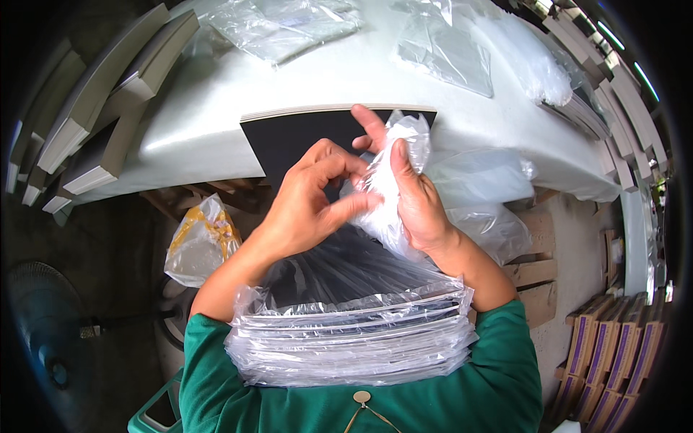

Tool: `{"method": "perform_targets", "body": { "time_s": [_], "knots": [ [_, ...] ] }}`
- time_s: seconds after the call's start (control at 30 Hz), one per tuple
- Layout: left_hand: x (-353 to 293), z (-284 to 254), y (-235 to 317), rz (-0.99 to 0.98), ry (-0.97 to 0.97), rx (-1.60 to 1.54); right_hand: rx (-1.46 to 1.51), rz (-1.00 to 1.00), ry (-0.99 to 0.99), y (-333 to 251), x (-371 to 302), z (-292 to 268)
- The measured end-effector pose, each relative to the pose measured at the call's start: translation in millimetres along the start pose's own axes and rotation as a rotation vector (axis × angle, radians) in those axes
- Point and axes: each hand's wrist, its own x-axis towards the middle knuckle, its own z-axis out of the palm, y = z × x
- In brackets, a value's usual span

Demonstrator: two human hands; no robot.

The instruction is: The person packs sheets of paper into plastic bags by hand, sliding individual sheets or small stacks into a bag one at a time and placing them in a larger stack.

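Note:
Against my chest rests a stack of flat, thin-edged pieces [354, 328] in crinkled clear plastic. A clear plastic bag [386, 209] rises from it toward my hands, its upper part bunched into a thick whitish twist. My right hand [424, 206] grips this twist, thumb along its near side and some fingers stretched out beyond it. My left hand [307, 198] closes on the twist from the left with curled fingers; its thumb is slightly blurred. Just beyond both hands, a black flat board or book [292, 141] with pale layered edges lies at the table's edge, partly hidden by them.
Clear plastic sleeves [289, 29] lie on the white-covered table [195, 148]. Stacks of thick books or boards [108, 79] flank it on both sides. A tape-marked plastic bag [204, 242] hangs at left, above a fan [47, 317]. Cartons [613, 346] and a wooden pallet [530, 281] stand right.

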Motion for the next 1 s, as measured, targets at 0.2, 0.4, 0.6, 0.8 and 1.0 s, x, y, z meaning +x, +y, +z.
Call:
{"method": "perform_targets", "body": {
  "time_s": [0.2,0.4,0.6,0.8,1.0],
  "knots": [
    [-15,-11,-19,-0.408,0.169,-0.606,-0.114,0.123,0.157,-3,-1,-16],
    [-14,7,-7,-0.337,0.236,-0.527,-0.085,0.003,0.223,10,4,-13],
    [-20,7,-14,-0.265,0.265,-0.432,-0.007,0.035,0.175,8,3,-7],
    [-16,5,-16,-0.100,0.234,0.067,0.157,0.146,0.135,12,0,-13],
    [-15,-11,-24,-0.415,0.233,-1.138,-0.034,0.173,-0.168,0,-4,-40]
  ]
}}
